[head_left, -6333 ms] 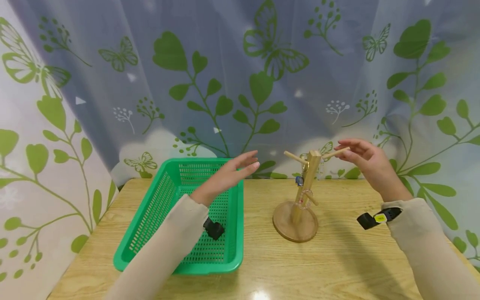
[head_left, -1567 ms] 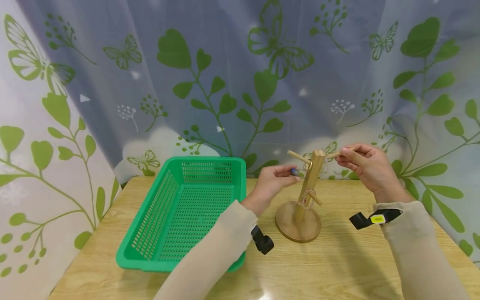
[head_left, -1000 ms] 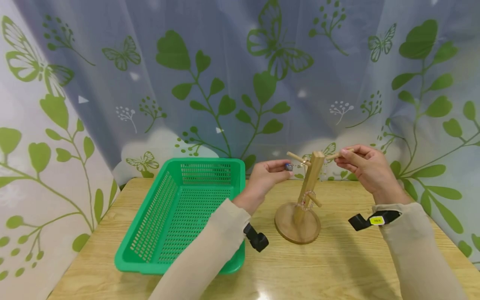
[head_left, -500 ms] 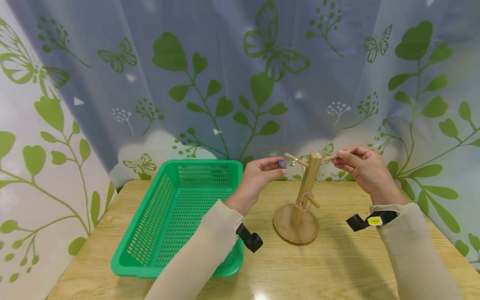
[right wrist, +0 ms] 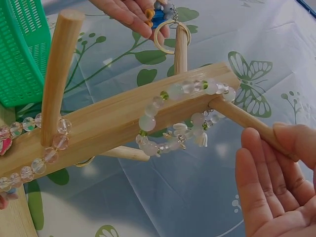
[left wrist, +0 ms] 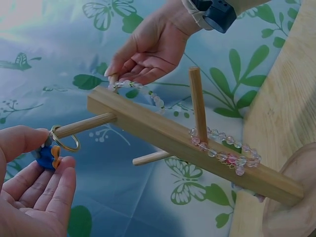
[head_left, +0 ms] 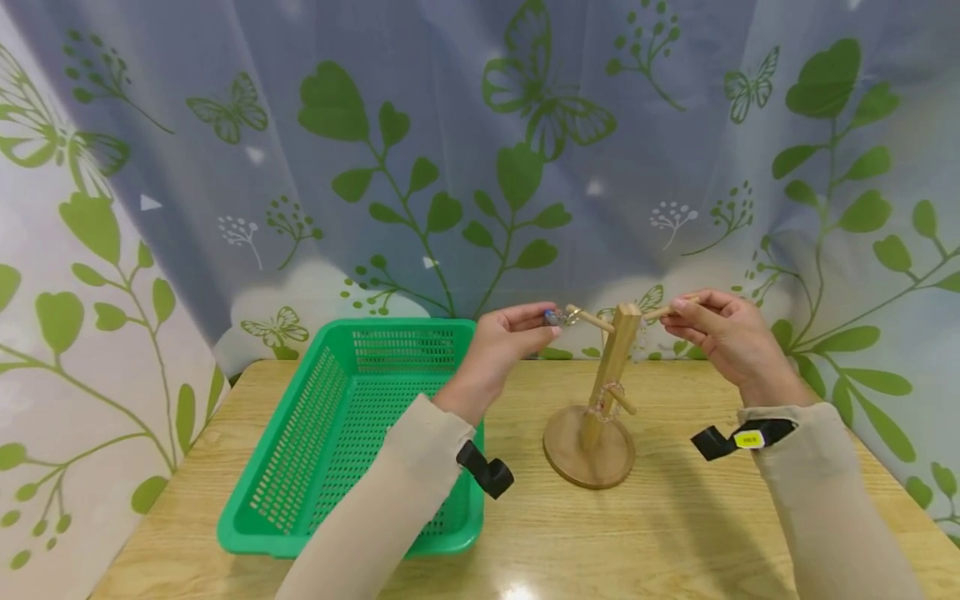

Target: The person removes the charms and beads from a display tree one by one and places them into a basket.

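A keychain point(left wrist: 48, 157) with a small blue figure and a gold ring point(right wrist: 160, 42) is pinched in my left hand point(head_left: 498, 350). The ring still encircles the upper left peg point(left wrist: 86, 125), close to its tip. My right hand point(head_left: 731, 333) grips the end of the upper right peg point(right wrist: 252, 123) of a wooden jewelry stand point(head_left: 613, 354), which stands upright. A bracelet point(right wrist: 147, 121) of white and green beads hangs on that right peg. Lower down, a pink and clear bead bracelet point(left wrist: 229, 158) hangs on the front peg point(left wrist: 197, 106).
A green plastic basket point(head_left: 478, 508) stands on the wooden table point(head_left: 525, 533) left of the stand, under my left forearm. Another peg point(left wrist: 150, 158) points to the rear, with part of a ring point(right wrist: 85, 162) beside it. A patterned curtain point(head_left: 465, 167) hangs behind the table.
My left hand went from open above the basket to pinching the keychain, then drew it leftward, its ring sliding from the post toward the peg tip. My right hand closed on the right peg.
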A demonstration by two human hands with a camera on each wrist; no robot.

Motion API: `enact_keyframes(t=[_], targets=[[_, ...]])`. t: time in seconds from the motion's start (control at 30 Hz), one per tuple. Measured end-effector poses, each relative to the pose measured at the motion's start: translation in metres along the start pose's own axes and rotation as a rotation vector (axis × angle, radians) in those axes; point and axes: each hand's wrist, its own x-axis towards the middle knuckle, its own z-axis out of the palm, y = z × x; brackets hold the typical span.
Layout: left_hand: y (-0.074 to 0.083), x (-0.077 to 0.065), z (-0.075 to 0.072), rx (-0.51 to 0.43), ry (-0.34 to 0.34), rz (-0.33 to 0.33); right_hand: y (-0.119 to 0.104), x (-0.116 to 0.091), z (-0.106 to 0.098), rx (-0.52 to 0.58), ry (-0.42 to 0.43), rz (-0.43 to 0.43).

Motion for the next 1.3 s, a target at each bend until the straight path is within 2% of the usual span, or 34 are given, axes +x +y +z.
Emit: enact_keyframes(t=[0.27,0.53,0.7,0.97,1.3], targets=[[0.006,-0.003,-0.007,-0.028,-0.032,0.029,-0.001,0.0,0.0,-0.012,-0.002,0.011],[0.01,-0.002,-0.013,-0.07,-0.025,0.03,-0.001,0.001,-0.001,0.014,-0.022,0.004],[0.012,-0.005,-0.021,-0.047,-0.009,0.03,0.0,0.002,-0.002,0.021,-0.03,-0.002],[0.012,-0.008,-0.041,-0.029,0.006,0.016,0.0,0.001,-0.002,-0.002,-0.014,0.0],[0.013,-0.011,-0.071,0.015,0.018,-0.01,-0.001,0.0,-0.001,0.019,-0.007,0.015]])
